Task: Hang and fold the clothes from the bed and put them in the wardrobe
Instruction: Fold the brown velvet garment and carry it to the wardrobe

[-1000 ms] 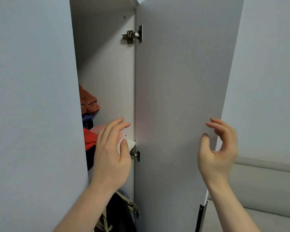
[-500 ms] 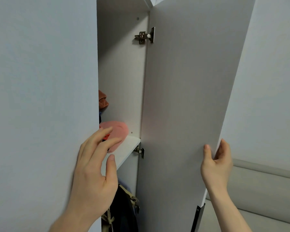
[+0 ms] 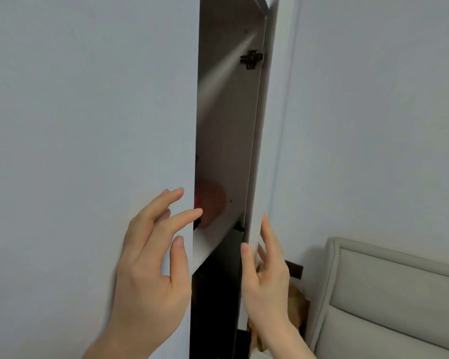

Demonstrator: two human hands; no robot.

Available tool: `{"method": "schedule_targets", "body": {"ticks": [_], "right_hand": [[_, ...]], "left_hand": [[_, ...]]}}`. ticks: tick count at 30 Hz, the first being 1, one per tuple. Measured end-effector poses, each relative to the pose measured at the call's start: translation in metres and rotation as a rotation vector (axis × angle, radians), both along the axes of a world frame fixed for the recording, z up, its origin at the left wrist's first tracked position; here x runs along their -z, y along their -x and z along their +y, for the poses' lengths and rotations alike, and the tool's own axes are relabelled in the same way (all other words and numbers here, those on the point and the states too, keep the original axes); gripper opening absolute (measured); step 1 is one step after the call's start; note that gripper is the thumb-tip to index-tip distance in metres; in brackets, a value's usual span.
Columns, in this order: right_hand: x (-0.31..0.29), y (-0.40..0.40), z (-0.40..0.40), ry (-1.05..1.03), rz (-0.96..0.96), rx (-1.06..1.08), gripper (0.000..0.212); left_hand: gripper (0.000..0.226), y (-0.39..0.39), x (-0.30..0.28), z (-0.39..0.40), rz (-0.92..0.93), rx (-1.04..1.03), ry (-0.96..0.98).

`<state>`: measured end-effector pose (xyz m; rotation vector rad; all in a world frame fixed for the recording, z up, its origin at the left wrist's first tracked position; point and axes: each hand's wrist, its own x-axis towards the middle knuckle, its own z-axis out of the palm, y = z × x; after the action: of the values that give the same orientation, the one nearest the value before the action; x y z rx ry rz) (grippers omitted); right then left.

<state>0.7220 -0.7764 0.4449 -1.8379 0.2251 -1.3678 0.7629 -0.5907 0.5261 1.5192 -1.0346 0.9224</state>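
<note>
The wardrobe is nearly shut, with only a narrow dark gap running down the centre of the frame between the left door and the right door, whose thin edge faces the camera. The left hand, at lower centre-left, lies against the left door's free edge with its fingers loosely spread and slightly bent, gripping nothing; the fingertips reach just past the edge into the gap. The right hand, at lower centre, is likewise relaxed and open, its long fingers stretched up along the outer face of the right door and its thumb near the door's edge, holding nothing. Through the gap a white shelf shows, with a blurred patch of pink and red clothes on it, so at least some clothes already sit inside; below the shelf the interior is too dark to read. A hinge shows near the top, and a padded grey headboard fills the lower right corner. The step in hand looks like closing the doors. To do it well, draw the left fingertips clear of the gap first, then press each door flat-handed on its outer face, evenly, until both sit flush.
</note>
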Motion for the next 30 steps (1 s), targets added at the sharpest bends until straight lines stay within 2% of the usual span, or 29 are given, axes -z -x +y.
{"method": "schedule_targets", "body": {"ticks": [6, 13, 24, 30], "right_hand": [[-0.001, -0.028, 0.037, -0.023, 0.026, -0.083, 0.065], [0.004, -0.048, 0.052, -0.033, 0.016, -0.230, 0.062], [0.014, -0.074, 0.049, 0.092, 0.038, -0.255, 0.062], [0.017, -0.091, 0.047, 0.113, 0.032, -0.295, 0.061]], "left_hand": [[0.052, 0.008, -0.004, 0.023, -0.012, -0.018, -0.075], [0.072, 0.011, 0.000, 0.036, 0.054, -0.025, -0.210], [0.070, 0.010, 0.003, 0.038, 0.024, -0.046, -0.248], [0.047, 0.008, 0.005, 0.035, -0.046, -0.100, -0.297]]}}
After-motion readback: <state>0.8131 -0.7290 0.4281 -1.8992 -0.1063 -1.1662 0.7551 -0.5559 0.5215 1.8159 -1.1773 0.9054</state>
